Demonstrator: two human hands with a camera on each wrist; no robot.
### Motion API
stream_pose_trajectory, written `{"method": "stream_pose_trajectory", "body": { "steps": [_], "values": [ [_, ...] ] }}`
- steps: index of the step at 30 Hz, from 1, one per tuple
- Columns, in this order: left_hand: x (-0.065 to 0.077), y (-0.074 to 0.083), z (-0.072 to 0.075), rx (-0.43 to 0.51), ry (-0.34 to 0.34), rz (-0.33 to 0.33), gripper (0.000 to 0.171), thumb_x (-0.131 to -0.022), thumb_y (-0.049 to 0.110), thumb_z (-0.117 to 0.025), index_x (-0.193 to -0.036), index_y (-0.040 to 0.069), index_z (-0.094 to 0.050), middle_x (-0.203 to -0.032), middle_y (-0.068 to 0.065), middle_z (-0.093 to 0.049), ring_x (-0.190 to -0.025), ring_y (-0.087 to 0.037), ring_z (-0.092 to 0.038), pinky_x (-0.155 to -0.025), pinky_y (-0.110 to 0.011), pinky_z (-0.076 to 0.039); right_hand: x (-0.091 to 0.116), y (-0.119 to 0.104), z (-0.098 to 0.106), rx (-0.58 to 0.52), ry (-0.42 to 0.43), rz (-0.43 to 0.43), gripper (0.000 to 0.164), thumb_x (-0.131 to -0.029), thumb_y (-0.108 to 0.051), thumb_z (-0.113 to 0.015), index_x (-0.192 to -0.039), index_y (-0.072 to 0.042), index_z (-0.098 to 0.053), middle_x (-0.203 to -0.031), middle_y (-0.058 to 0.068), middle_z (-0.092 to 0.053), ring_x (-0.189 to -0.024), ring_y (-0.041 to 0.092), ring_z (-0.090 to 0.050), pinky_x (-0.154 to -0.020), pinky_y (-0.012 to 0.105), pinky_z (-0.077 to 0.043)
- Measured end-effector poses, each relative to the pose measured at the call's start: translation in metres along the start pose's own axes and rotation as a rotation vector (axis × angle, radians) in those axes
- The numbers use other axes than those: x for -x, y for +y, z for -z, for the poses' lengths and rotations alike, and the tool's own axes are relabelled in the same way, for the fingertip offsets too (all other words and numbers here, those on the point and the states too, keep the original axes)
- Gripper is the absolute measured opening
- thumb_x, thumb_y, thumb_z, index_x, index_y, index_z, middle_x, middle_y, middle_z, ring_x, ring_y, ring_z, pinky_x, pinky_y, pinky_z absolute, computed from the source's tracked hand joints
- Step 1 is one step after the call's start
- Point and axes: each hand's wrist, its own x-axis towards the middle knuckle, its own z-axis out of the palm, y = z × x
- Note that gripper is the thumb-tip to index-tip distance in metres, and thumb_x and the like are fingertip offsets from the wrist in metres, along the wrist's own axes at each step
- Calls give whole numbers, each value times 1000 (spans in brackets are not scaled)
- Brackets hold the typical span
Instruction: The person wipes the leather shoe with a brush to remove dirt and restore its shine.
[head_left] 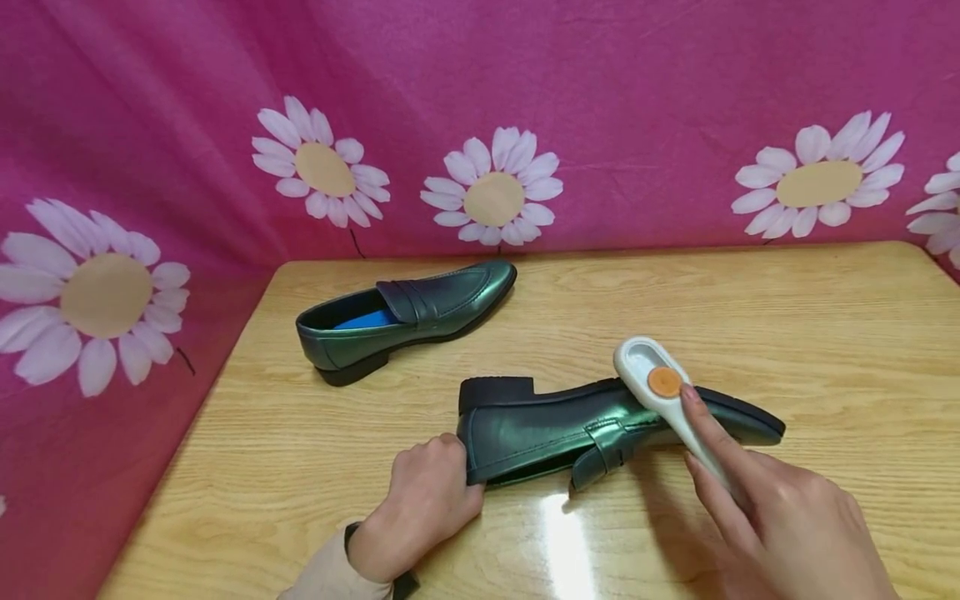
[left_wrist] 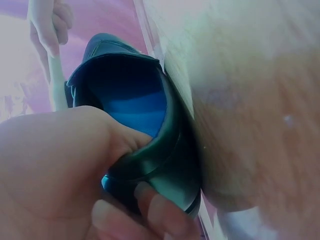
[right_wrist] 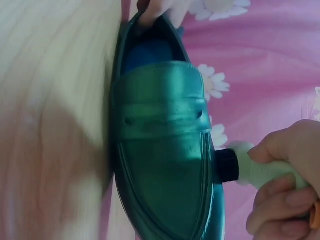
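A dark green loafer lies on its side, sole edge away from me and toe to the right. My left hand grips its heel, thumb inside the opening over the blue insole and fingers outside. My right hand holds a white-handled brush with an orange button. In the right wrist view the brush's short black bristles meet the side of the loafer's front part. The fingers of the right hand wrap the handle, and one reaches toward the button.
The matching green loafer stands upright on its sole at the back left of the wooden table. A pink cloth with white daisies hangs behind the table and along its left side.
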Motion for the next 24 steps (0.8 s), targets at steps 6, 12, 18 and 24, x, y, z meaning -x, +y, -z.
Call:
{"method": "stream_pose_trajectory", "body": {
  "steps": [6, 12, 18, 24],
  "values": [
    [1, -2, 0, 1, 4, -20, 22, -75, 21, -67, -75, 0, -61, -67, -6, -55, -59, -23, -57, -52, -38, -47, 8, -17, -16, -71, 94, 180, 75, -78, -24, -76, -145, -31, -43, -57, -22, -31, -47, -5, -23, -44, 20, -25],
    [2, -2, 1, -28, -17, -21, 22, -76, 22, -67, -70, 1, -63, -62, -6, -54, -55, -21, -54, -49, -37, -45, 14, -23, -21, -95, 99, 175, 74, -76, -25, -77, -143, -33, -46, -57, -24, -21, -46, -6, -19, -45, 19, -22],
    [0, -1, 1, -34, -31, -10, 22, -77, 22, -66, -70, 2, -62, -61, -6, -54, -54, -20, -53, -48, -37, -45, 4, -17, -9, -58, 34, 105, 77, -79, -25, -77, -146, -35, -41, -55, -20, -24, -45, -3, -22, -46, 21, -24],
    [-2, 0, 3, -31, -66, 0, 23, -77, 23, -66, -73, 1, -64, -64, -6, -55, -56, -21, -54, -51, -37, -47, 2, -13, -7, -59, 27, 95, 79, -78, -22, -77, -146, -35, -40, -55, -20, -26, -46, -3, -26, -48, 22, -27]
  ]
}}
